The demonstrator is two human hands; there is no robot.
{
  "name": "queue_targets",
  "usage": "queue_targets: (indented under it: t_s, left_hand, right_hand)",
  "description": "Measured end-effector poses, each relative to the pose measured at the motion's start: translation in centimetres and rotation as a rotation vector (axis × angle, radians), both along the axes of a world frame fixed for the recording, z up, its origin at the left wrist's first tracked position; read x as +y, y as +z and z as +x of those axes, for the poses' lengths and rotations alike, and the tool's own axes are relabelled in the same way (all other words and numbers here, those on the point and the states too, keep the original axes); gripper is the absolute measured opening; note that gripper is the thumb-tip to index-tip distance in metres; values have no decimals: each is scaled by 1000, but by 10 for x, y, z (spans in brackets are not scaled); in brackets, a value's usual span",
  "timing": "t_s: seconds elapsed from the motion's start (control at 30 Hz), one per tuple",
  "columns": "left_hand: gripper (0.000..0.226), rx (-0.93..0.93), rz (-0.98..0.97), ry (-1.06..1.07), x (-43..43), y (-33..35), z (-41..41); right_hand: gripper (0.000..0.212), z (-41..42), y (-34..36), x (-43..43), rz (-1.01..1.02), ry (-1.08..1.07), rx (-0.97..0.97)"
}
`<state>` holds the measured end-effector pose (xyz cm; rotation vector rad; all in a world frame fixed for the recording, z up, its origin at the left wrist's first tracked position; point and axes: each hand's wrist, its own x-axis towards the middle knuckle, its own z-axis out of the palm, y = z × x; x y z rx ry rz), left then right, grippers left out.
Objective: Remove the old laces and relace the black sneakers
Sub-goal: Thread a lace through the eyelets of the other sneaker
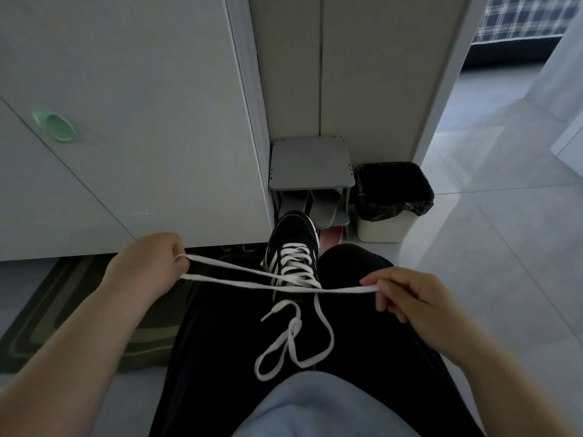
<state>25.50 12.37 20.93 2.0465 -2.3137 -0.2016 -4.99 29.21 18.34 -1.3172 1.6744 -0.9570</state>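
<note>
We note first the white cabinet [126, 121] filling the left side, then the pale tiled floor [504, 216] at right. The person's dark trousers [220, 342] occupy the lower centre, with a dark mat [63, 310] beside them at left. A bin [388, 228] with a black liner stands just beside a grey shoe rack [310, 162] against the wall. The black sneaker [293, 234], white-striped and laced, lies between the legs, toe toward the rack; the trousers hide its right edge. The left hand [148, 260], fingers curled, pinches a fold of the white lace [227, 280]. The right hand [410, 298] pinches one strand between thumb and fingertips. This taut strand crosses the sneaker's opening; loose loops lie on the lap.
</note>
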Motion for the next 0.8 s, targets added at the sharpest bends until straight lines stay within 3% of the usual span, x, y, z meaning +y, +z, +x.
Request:
queue_targets:
  t_s: [0.17,0.3,0.33,0.4,0.47,0.57,0.63,0.7,0.8]
  left_hand:
    - [13,-1,-26,111,-2,-4,2]
    - [19,0,215,103,-3,-15,8]
    - [18,-17,259,54,0,-14,8]
    - [46,-3,231,-147,11,-8,2]
    - [55,252,131,-394,35,9,-20]
    - [47,483,278,-628,81,30,-66]
    - [50,581,410,-593,94,24,-84]
    - [48,662,451,-449,96,15,-88]
    - [14,665,320,-318,93,2,-84]
  right_hand:
    - [26,15,0,-4,16,119,128]
    - [17,24,3,-8,-8,151,152]
    - [17,25,4,-9,-10,164,160]
    - [16,29,6,-12,-17,189,150]
    - [14,38,10,-17,-42,218,109]
    - [16,58,17,-25,-114,250,12]
    - [28,68,18,-30,-158,163,-101]
    - [21,73,14,-34,-146,23,-239]
    - [6,81,5,-38,-65,-98,-326]
